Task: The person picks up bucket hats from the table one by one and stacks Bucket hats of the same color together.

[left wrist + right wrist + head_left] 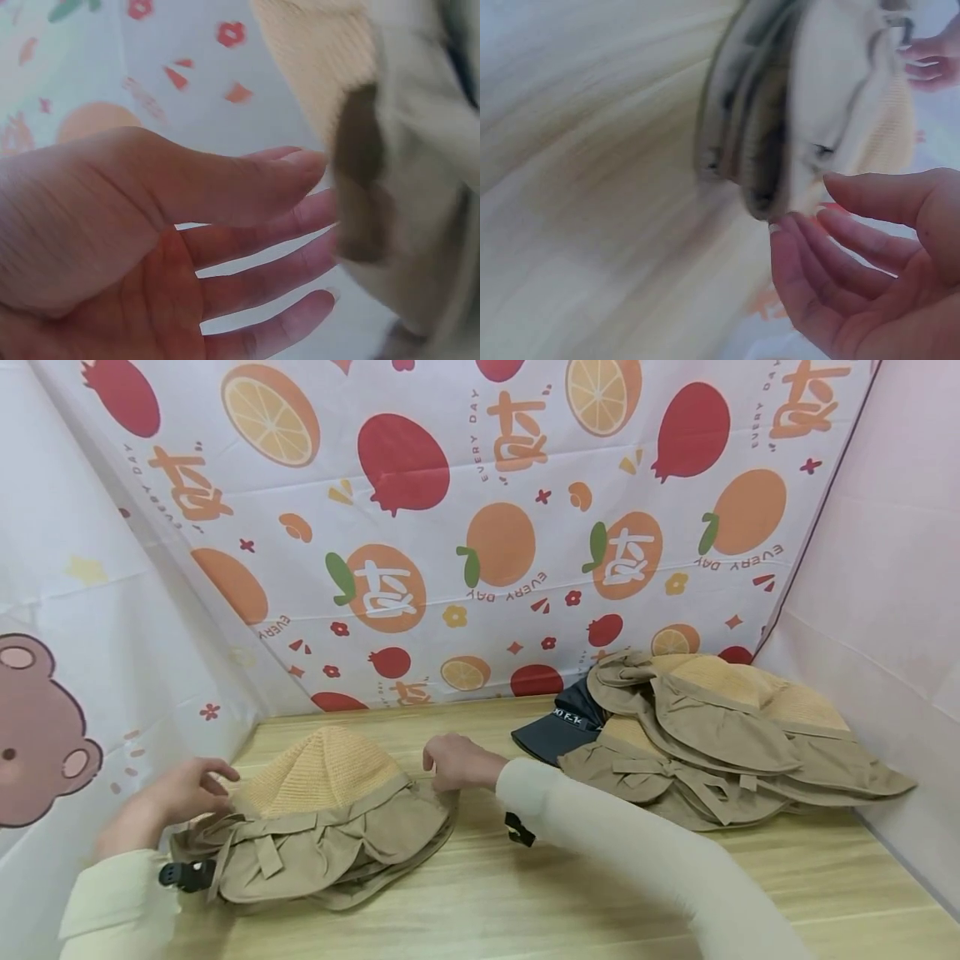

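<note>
A sun hat (324, 777) with a yellow woven crown and a tan ruffled cloth brim tied in a bow sits on the table at the left. Layered brim edges show below it, so more than one hat may be stacked there. My left hand (183, 793) is beside the hat's left side, fingers loosely bent and thumb apart from them; in the left wrist view its fingertips come up close to the brim (420, 165). At the hat's right side, my right hand (461, 762) has its fingertips at the brim's edge (769, 202), with a gap between thumb and fingers.
More tan-and-straw sun hats (720, 735) lie piled at the right by the wall. A dark cap (566, 727) with white lettering pokes out from the pile's left side. A fruit-print cloth (465, 568) hangs behind the wooden table (540, 893).
</note>
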Demonstrator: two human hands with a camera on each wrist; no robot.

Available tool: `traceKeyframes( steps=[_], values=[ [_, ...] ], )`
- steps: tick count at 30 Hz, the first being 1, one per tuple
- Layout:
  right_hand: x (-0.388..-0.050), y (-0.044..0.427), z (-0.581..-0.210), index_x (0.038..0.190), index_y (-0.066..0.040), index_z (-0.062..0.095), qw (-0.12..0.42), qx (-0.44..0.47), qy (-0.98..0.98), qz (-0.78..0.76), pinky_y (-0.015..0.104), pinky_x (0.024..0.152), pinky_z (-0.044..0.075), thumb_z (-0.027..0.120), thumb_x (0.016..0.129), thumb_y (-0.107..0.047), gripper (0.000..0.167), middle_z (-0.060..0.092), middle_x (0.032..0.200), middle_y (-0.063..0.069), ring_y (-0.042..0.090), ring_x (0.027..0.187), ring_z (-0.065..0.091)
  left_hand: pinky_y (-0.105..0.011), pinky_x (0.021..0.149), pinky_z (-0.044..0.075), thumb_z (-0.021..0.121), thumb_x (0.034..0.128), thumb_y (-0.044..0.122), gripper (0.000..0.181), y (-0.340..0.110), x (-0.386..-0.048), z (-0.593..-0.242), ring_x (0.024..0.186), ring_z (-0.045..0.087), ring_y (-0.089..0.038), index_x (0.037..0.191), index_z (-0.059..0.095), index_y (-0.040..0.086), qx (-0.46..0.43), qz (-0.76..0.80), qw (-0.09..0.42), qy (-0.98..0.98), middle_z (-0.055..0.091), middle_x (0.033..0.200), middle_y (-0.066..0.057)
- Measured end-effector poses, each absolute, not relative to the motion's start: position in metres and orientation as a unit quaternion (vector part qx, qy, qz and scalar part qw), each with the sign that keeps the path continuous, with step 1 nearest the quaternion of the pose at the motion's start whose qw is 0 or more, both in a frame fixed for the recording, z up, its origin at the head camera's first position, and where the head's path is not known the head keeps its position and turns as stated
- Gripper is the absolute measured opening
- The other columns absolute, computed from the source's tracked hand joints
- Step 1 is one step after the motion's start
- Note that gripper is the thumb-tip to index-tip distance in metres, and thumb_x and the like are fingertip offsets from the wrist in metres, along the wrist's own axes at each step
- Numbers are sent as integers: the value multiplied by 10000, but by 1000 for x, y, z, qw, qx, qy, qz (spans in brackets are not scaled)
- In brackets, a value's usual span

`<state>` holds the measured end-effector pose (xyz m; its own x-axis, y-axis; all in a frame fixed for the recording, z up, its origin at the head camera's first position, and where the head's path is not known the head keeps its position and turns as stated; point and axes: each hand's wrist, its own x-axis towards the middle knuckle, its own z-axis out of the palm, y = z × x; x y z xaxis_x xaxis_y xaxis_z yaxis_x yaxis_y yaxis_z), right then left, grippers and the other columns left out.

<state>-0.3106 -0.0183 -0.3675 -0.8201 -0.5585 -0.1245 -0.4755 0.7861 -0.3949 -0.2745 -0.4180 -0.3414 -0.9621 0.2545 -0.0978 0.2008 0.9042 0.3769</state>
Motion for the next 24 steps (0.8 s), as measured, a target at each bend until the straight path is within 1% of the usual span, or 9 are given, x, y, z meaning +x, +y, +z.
traceKeyframes(
  steps=[2,5,7,9,11,14,17,19,24],
  values=[
    [-307,-10,-360,1217,-69,719,116,-285,933,-186,266,808,552,747,918,-107,303,735,1137,57,156,992,672,-371,659,547,740,844,-28,348,-409,-274,-334,816,696,-325,1127,611,-184,133,180,46,974,719,896,-270],
    [-301,7,-347,1213,-74,721,114,-295,927,-202,288,811,562,737,938,-125,280,738,1138,75,168,993,684,-453,688,588,735,864,-33,394,-392,-271,-323,863,701,-427,1193,586,-190,157,183,14,970,692,965,-343],
    [-298,18,-340,1200,-88,728,115,-298,924,-209,311,833,572,736,944,-144,262,741,1157,84,183,1022,694,-524,740,596,733,886,-11,437,-378,-268,-315,914,695,-484,1252,563,-179,164,177,3,971,669,1044,-387],
    [-297,31,-336,1179,-100,731,120,-296,922,-219,338,864,579,733,951,-165,237,744,1157,87,193,1039,701,-602,798,576,733,902,25,481,-364,-264,-308,970,675,-537,1302,542,-162,170,167,-2,971,637,1126,-424],
    [-295,46,-331,1168,-102,734,122,-296,921,-223,347,875,580,729,957,-189,228,750,1137,81,191,1028,705,-638,835,553,733,914,59,509,-349,-260,-302,1023,656,-560,1341,535,-135,176,156,-5,972,620,1191,-427],
    [-292,70,-323,1156,-105,738,125,-286,922,-228,356,876,579,721,967,-210,217,753,1097,65,173,991,699,-652,872,541,741,922,86,520,-325,-253,-297,1081,646,-552,1372,549,-93,199,160,-18,967,620,1258,-397],
    [-290,95,-313,1157,-118,747,108,-276,928,-228,339,867,582,716,978,-231,214,757,1092,38,145,981,700,-637,881,546,752,920,87,516,-301,-245,-294,1106,652,-518,1383,570,-53,229,179,-35,956,632,1302,-347],
    [-289,112,-307,1150,-118,754,89,-267,931,-230,338,860,589,718,978,-235,211,766,1089,36,152,986,713,-627,890,550,746,930,96,510,-285,-240,-293,1122,655,-495,1397,575,-15,240,187,-36,952,638,1325,-314],
    [-279,156,-292,1167,-62,746,43,-246,936,-249,380,847,601,704,983,-219,245,773,1096,94,233,1003,725,-606,930,545,748,928,106,488,-246,-227,-293,1142,667,-450,1389,604,35,265,171,-37,948,667,1342,-224]
  ],
)
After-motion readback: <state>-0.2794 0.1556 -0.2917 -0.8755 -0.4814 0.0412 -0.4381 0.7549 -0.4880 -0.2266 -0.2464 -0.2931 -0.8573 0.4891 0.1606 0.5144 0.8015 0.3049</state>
